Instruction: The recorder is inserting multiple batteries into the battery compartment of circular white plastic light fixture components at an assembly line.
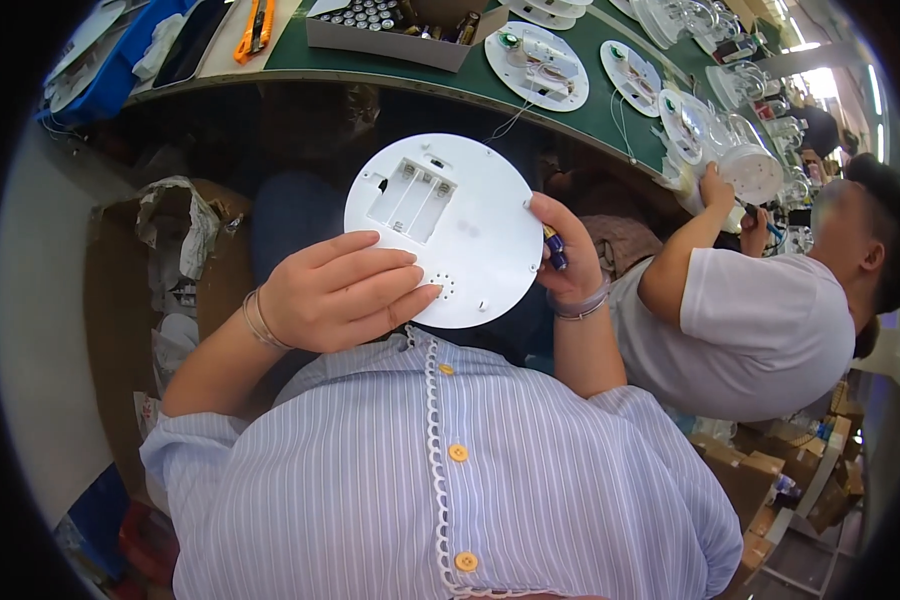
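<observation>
A round white plastic base [490,240] is held up in front of my body, its back face toward me. It has a rectangular battery compartment [415,203] with bare contacts, and a ring of small holes below. Across its lower left lie the fingers of my left hand [345,295]; the thumb is hidden, apparently behind the base. My right hand [575,250] grips the right edge with the thumb on the face. Purple-and-gold batteries [554,248] are tucked in the same hand, partly covered by the fingers.
The green workbench [440,88] ahead carries a box of batteries [390,40], an orange cutter [255,30] and several white round bases with wiring [538,66]. A blue tray [120,65] stands left. At right, a co-worker [760,320] handles a similar part. A cardboard carton [120,300] stands at left.
</observation>
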### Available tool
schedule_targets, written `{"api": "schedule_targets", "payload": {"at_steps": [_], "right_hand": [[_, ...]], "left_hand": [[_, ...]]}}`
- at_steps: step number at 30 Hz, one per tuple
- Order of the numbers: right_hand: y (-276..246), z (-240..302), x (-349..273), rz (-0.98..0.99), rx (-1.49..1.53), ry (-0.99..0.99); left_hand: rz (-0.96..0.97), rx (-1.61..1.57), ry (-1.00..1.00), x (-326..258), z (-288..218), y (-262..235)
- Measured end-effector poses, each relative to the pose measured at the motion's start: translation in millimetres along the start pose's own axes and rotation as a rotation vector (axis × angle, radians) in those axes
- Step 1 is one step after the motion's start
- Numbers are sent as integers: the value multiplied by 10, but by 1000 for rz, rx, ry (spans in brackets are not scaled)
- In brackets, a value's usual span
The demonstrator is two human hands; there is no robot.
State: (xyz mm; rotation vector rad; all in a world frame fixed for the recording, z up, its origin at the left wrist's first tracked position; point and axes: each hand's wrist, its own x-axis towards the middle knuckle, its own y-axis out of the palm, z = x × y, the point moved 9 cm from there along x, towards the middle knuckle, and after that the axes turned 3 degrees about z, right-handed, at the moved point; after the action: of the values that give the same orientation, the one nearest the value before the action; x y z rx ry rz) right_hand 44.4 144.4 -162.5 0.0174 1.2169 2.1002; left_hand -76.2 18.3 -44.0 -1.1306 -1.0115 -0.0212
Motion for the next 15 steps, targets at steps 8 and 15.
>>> {"api": "schedule_targets", "payload": {"at_steps": [8,15], "right_hand": [[101,284,-67,-3,-241,-371],[146,110,60,-37,-739,-303]], "left_hand": [[-597,-1657,-1187,-658,765,840],[-763,-1865,-1390,-846,680,1153]]}}
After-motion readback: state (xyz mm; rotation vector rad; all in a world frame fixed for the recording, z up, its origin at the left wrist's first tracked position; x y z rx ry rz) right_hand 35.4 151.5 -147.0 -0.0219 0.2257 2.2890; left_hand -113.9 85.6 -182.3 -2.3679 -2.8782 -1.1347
